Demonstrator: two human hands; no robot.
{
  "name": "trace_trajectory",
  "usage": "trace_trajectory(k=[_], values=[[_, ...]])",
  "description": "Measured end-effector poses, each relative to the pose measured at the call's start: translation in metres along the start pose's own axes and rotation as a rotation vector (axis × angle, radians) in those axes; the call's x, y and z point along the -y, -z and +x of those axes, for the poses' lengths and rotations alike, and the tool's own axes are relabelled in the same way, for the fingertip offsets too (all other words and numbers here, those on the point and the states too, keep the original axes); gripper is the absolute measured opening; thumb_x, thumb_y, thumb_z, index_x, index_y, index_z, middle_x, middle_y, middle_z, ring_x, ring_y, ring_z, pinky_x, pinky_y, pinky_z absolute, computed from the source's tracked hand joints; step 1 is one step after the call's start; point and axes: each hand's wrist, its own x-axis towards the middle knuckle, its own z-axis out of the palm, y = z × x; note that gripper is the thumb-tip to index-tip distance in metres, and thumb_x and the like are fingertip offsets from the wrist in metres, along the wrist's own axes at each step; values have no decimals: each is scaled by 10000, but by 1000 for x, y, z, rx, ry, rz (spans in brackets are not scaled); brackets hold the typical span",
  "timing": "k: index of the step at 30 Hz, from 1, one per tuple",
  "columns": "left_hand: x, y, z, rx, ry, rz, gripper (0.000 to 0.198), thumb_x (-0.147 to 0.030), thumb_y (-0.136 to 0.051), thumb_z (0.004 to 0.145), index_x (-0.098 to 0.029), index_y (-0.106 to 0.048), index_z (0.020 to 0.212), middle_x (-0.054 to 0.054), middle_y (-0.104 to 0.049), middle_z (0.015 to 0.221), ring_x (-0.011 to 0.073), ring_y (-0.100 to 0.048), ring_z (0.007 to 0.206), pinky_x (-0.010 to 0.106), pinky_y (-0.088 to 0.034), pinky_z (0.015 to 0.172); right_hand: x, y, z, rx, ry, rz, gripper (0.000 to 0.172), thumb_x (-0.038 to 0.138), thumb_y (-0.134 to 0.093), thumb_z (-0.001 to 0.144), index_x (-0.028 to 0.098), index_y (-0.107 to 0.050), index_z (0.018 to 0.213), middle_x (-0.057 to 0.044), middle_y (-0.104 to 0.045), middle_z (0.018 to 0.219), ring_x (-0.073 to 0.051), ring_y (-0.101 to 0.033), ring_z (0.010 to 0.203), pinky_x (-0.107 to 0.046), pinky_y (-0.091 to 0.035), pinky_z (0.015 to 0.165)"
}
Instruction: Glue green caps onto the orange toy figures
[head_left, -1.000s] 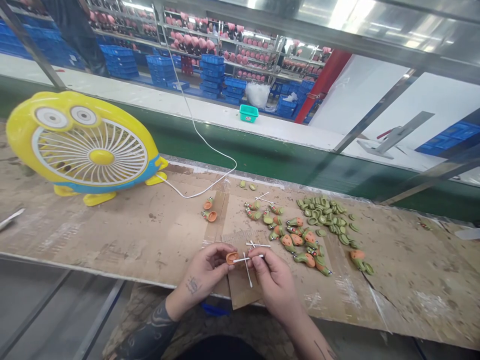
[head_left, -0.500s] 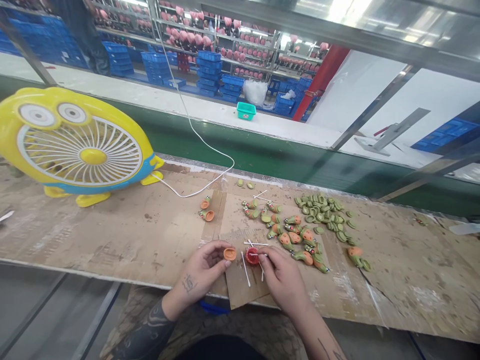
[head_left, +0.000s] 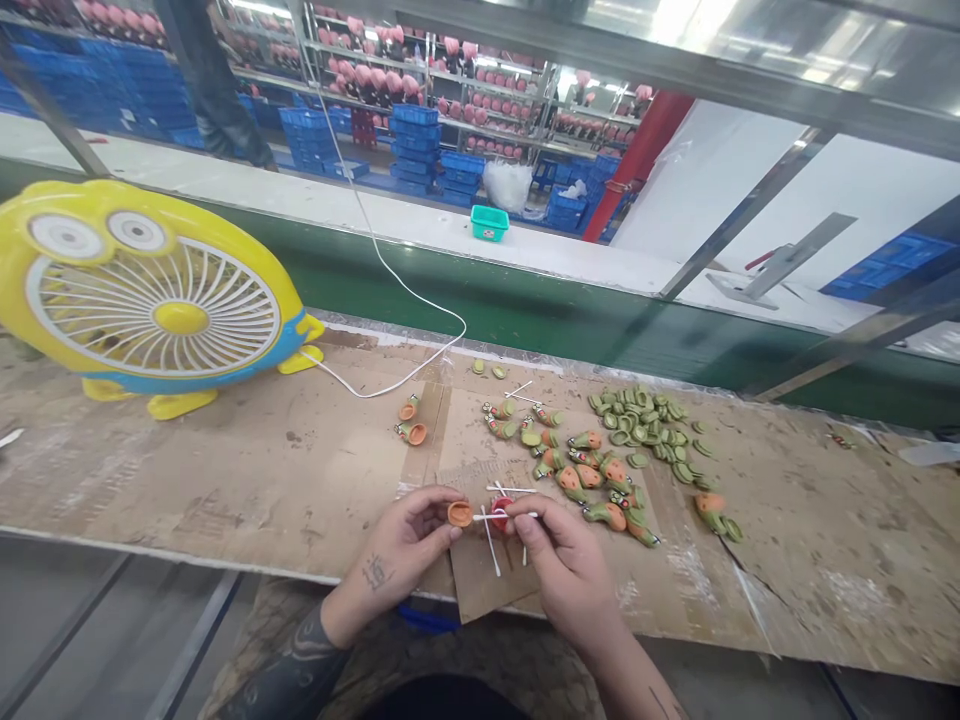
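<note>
My left hand [head_left: 401,545] grips a small hollow orange piece [head_left: 460,514] between thumb and fingers, its open side facing me. The rest of that piece is hidden behind my fingers. Pinched in my right hand [head_left: 566,560] is a cotton swab [head_left: 491,516], lying level with its tip close to the orange rim. I cannot tell whether the tip touches it. Under the swab stands a small round dish of red liquid [head_left: 499,508], partly covered by my right fingers. More swabs lie around the dish, one white swab [head_left: 490,542] between my hands.
Green-and-orange figurines [head_left: 589,475] lie right of the dish, with a heap of green oval pieces [head_left: 641,415] beyond. Two figurines [head_left: 412,432] lie ahead of my left hand. A yellow fan [head_left: 180,318] stands left, its white cord [head_left: 409,378] trailing. Behind is a teal basket [head_left: 490,223].
My right hand has lifted the swab from the red dish and brought its tip left to the orange piece. In the background, a person's legs have shifted right.
</note>
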Motion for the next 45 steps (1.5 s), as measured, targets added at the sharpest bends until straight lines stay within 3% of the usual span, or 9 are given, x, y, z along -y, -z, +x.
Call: trace_trajectory(k=[5,14,18,21,24,28,38,42,45], values=[[0,0,0,5,10,3,314,-315,-867,814,-214,-770,1095,81,-798,1080,235,-754,1013,358,-612,925,-4,-9,4,65,-2,-33,223,366,-544,1051,239,-722,1007,-22,-741,900,-181,-697,834,-278,-527,769],[-1,3,-2,27,-7,59,344,-368,-772,901,-233,-741,1215,94,-769,1124,254,-725,1064,391,-584,958,2,-2,4,16,157,-107,198,288,-525,1061,264,-719,1032,-9,-759,961,-161,-710,890,-252,-532,810],[0,7,0,25,-57,132,367,-304,-778,885,-249,-752,1247,108,-691,1294,291,-623,1244,434,-472,1109,-1,11,5,-42,120,-218,212,302,-532,1055,257,-726,983,-17,-773,934,-175,-714,864,-266,-537,792],[1,9,1,17,-79,184,406,-230,-798,853,-244,-756,1257,113,-649,1338,307,-551,1318,438,-395,1162,-9,17,9,7,89,-338,234,299,-518,1051,244,-736,986,-41,-782,945,-205,-716,881,-307,-537,807],[2,7,0,7,-70,184,419,-209,-765,875,-251,-706,1287,102,-670,1265,273,-603,1207,405,-472,1052,-17,17,11,71,88,-366,223,257,-520,1035,234,-742,1016,-57,-787,1002,-227,-719,955,-335,-535,864],[-1,2,-1,11,-74,157,270,-199,-767,860,-225,-698,1119,69,-694,1064,234,-645,1025,340,-526,880,-21,14,10,150,90,-376,222,237,-531,1026,245,-738,949,-34,-782,968,-208,-716,926,-313,-535,844],[-2,6,2,5,-116,124,281,-224,-817,823,-191,-746,1093,108,-700,1121,261,-633,1093,355,-521,917,-14,21,11,56,103,-342,237,294,-519,1034,226,-726,939,-56,-763,903,-227,-703,870,-325,-525,790],[-2,5,1,32,-118,86,247,-261,-826,835,-196,-714,1046,101,-711,1093,250,-648,1065,352,-529,904,-4,13,5,-15,89,-241,271,347,-495,1059,225,-724,981,-57,-759,900,-208,-708,834,-301,-551,757],[-3,5,1,52,-119,67,226,-253,-827,841,-205,-703,1024,96,-710,1096,247,-648,1075,344,-531,900,0,2,2,18,55,-99,246,362,-532,1050,224,-730,998,-62,-770,941,-206,-724,859,-301,-568,777]])
